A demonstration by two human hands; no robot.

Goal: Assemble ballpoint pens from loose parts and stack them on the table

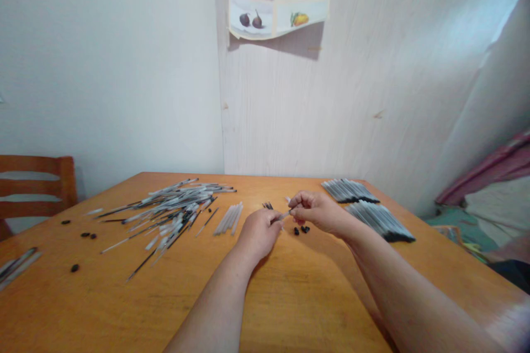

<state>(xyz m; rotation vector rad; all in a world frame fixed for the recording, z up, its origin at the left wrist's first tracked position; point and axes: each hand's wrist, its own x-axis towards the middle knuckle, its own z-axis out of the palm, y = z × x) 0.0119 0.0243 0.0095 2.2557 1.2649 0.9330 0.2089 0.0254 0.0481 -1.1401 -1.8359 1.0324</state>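
Wooden table [306, 303] fills the near field; both bare forearms reach in across it from the near edge. At near left, a few slender pens or refills [19, 266] lie together by the table's left side, and a loose black cap [74, 268] sits to their right. More small dark pieces [88, 235] lie slightly farther off on that side.

Mid-table: left hand [261, 231] has thumb and fingers drawn narrow, pinching a slim pale tube [285, 215]. Right hand [317, 214] is curled, thumb and fingertips narrowed on the right end of the same tube; the exact contact is partly hidden. The tube is between the two hands, above the table. Several small black caps [304, 230] lie just below the right hand.

Left of the left hand: a short row of translucent tubes [229, 218], roughly parallel. Farther left, a loose heap of refills [178, 209], crossing at many angles. Just beyond the left hand, a small group of dark thin rods [268, 206].

Right side: a nearer bundle of tubes [383, 220] with black ends, and a farther bundle [348, 190] of the same kind, both neatly aligned.

Far: wooden chair [31, 188] at left; pale wall [265, 116] with a fruit poster [281, 11], lower edge curling.
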